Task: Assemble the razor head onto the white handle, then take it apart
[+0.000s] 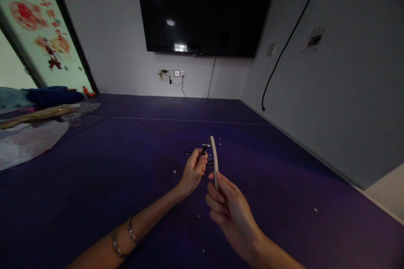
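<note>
My right hand pinches the lower end of a pale, slightly curved flat piece, held upright and seen almost edge-on. Its side toward the left looks darker, and a small black part shows beside it. My left hand, with two bracelets further up the arm, is closed around a small black tool. The tool's tip, with something whitish on it, sits close to the left side of the pale piece; whether they touch I cannot tell. Its exact kind is too small to make out.
Beneath my hands spreads a purple surface dotted with small white bits. A dark thin object lies behind my left hand. Plastic sheeting and cardboard lie at left. A television hangs above wall sockets; a black cable dangles at right.
</note>
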A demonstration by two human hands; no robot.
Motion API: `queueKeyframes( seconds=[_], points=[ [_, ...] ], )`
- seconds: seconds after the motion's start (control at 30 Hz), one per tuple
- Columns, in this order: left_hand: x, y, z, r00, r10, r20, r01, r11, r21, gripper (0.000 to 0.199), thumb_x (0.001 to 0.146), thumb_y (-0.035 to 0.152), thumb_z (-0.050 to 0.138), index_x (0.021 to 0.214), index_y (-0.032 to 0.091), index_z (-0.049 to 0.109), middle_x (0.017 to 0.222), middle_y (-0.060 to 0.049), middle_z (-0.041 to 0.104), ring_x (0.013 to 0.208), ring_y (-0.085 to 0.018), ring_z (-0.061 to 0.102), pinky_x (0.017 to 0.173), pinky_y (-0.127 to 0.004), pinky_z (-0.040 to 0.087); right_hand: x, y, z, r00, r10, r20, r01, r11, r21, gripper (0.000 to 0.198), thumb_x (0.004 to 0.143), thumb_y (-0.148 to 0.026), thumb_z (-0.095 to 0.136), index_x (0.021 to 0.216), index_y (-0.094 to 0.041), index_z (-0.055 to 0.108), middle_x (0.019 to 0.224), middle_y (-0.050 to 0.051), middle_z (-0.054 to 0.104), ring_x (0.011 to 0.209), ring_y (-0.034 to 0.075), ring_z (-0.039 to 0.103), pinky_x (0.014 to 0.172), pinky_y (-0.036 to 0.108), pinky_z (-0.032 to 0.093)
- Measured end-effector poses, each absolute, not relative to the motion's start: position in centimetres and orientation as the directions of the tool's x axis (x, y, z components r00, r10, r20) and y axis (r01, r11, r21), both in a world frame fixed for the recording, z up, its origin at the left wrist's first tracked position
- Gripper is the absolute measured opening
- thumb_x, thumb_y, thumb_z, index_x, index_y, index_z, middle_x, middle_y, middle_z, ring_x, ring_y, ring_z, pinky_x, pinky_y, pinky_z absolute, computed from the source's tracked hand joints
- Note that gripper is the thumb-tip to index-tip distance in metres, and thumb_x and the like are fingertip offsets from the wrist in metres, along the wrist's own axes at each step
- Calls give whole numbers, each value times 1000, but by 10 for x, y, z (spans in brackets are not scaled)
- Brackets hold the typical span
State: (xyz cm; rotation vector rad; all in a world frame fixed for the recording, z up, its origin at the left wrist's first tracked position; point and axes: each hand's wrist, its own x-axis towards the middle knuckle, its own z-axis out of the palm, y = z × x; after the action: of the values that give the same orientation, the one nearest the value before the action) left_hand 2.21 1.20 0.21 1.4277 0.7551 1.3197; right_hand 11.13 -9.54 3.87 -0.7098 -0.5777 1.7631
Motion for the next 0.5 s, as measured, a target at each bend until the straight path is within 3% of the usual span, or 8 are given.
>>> queueKeyframes(
  seconds=[0.23, 0.4, 0.5],
  points=[
    [22, 14, 2, 189, 935, 301, -212, -260, 942, 25, 81, 44, 51, 84, 19, 44, 56, 9, 34, 42, -4, 28, 38, -15, 24, 106, -101, 29, -266, 926, -267, -636, -377, -673, 39, 65, -50, 70, 82, -20, 51, 46, -12, 27, 37, 2, 10, 35, 18, 2],
    [22, 12, 2, 222, 926, 307, -191, -267, 944, 26, 82, 44, 51, 84, 19, 46, 56, 8, 36, 43, -4, 31, 40, -16, 28, 110, -94, 35, -194, 965, -177, -684, -263, -681, 35, 67, -44, 70, 82, -19, 50, 48, -11, 29, 39, 1, 13, 36, 17, 4],
    [22, 11, 4, 215, 932, 292, -186, -254, 949, 25, 82, 43, 51, 84, 19, 46, 55, 9, 35, 42, -4, 29, 39, -16, 26, 106, -96, 31, -222, 950, -222, -666, -314, -677, 37, 66, -47, 70, 83, -19, 51, 47, -12, 29, 39, 2, 13, 36, 16, 4]
  ],
)
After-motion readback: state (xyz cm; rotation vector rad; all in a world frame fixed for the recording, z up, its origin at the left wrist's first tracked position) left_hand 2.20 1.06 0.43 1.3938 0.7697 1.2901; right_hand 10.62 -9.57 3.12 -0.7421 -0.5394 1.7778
